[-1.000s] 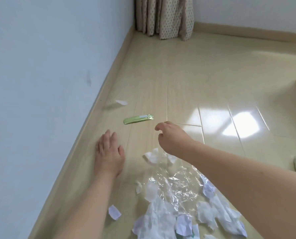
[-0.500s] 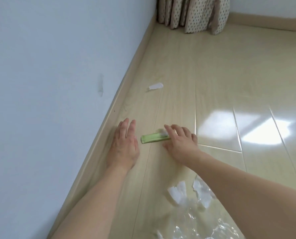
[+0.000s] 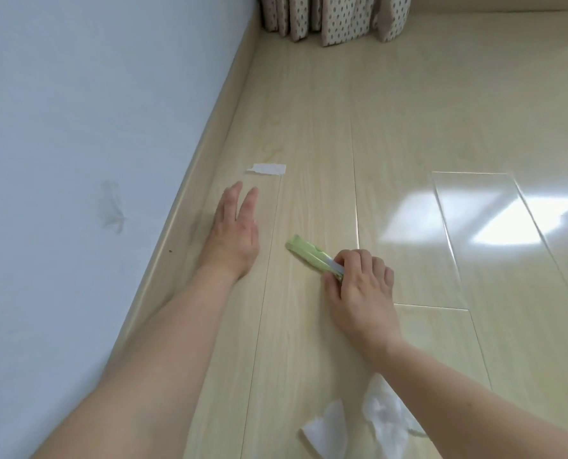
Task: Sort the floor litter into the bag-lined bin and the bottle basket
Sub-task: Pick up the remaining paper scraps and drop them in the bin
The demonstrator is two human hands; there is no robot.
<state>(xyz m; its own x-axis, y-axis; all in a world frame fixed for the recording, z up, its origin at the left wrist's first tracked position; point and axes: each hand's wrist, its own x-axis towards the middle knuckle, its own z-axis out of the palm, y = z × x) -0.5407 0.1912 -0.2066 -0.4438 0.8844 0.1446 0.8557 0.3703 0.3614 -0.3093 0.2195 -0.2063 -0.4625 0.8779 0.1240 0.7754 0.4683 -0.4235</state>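
Right hand [image 3: 358,286] pinches one green wrapper [image 3: 309,255] by near end, far end angling toward left hand. Left hand [image 3: 234,233] flat on floor [image 3: 408,111], fingers straight, holding nothing. One torn paper scrap [image 3: 267,168] just beyond left fingertips. Two crumpled white tissues [image 3: 383,410] under right forearm.

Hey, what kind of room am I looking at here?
Most likely a room in a home, seen from a corner: pale wood-look plank floor, a plain wall with a skirting board, and a patterned curtain hanging to the floor. Which room it is, the view does not show.
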